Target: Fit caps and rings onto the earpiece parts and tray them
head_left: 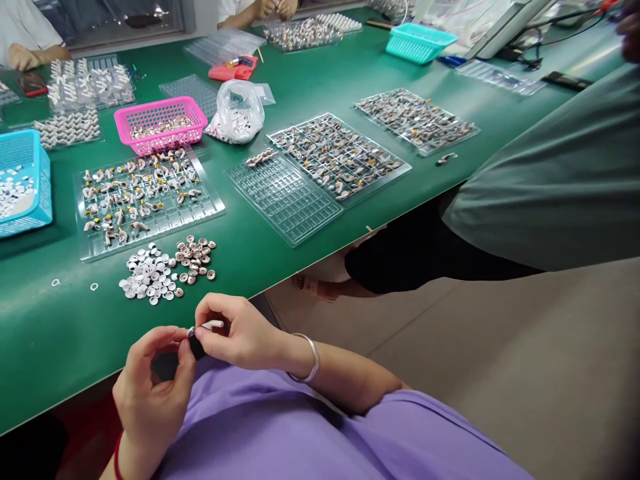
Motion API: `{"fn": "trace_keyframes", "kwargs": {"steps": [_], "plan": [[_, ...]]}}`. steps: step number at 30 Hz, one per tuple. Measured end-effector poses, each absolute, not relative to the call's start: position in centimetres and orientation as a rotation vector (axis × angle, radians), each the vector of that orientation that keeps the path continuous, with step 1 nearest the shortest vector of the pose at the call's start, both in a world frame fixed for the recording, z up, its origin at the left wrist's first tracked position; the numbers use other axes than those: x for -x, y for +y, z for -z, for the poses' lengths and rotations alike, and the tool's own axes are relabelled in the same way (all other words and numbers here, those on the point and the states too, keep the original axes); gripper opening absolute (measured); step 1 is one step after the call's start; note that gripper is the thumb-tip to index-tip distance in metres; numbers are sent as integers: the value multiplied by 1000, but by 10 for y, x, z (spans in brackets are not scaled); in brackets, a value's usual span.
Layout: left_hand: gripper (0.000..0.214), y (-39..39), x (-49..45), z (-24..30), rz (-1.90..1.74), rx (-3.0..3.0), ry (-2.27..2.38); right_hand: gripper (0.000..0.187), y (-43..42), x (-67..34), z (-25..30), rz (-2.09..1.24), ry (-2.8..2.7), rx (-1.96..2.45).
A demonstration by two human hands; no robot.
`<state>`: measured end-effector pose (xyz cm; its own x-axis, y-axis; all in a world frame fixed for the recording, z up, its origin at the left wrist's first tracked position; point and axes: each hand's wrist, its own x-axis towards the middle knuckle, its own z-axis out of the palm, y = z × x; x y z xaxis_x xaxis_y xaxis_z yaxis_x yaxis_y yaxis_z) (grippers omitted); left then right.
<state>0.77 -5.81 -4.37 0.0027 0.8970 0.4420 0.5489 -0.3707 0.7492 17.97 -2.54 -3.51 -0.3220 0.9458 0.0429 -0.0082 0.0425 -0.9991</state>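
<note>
At the table's near edge, my right hand [239, 331] is closed in a pinch on a white earbud shell [213, 325], whose stem sticks out between the fingers. My left hand [155, 380] meets it from the left, thumb and forefinger pinched at the shell's other end; whether they hold a separate small part is hidden. Just beyond my hands lie a pile of small white caps [150, 275] and a pile of beige-rimmed cups [195, 258]. Behind these piles is a clear tray [200, 217] of earbud shells with yellow bits.
A blue basket [43, 193] stands left, a pink basket [160, 107] and a plastic bag [243, 110] farther back. Clear trays [285, 200] with earbud parts lie mid-table. Another person in a grey-green top [560, 180] stands at the right; co-workers' hands [275, 8] show across the table.
</note>
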Motion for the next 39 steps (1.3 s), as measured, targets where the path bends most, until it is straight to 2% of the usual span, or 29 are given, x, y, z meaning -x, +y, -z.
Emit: {"fn": "trace_keyframes", "kwargs": {"steps": [8, 16, 24, 29, 33, 39], "plan": [[38, -58, -11, 41, -1322, -1940, 1469, 9, -26, -181, 34, -1425, -1461, 1041], [35, -59, -11, 37, -1295, -1904, 1494, 15, -25, -183, 36, -1624, -1345, 942], [35, -60, -9, 36, -1319, -1912, 1382, 29, -20, -184, 32, -1892, -1101, 911], [40, -63, -11, 36, -1354, -1855, 1247, 24, -16, -184, 39, -2208, -883, 802], [34, -60, -7, 38, -1296, -1837, 1333, 18, -18, -187, 44, -2389, -740, 664], [9, -17, 28, 43, -904, -2582, 1754, 17, -22, -208, 47, -2091, -927, 726]]}}
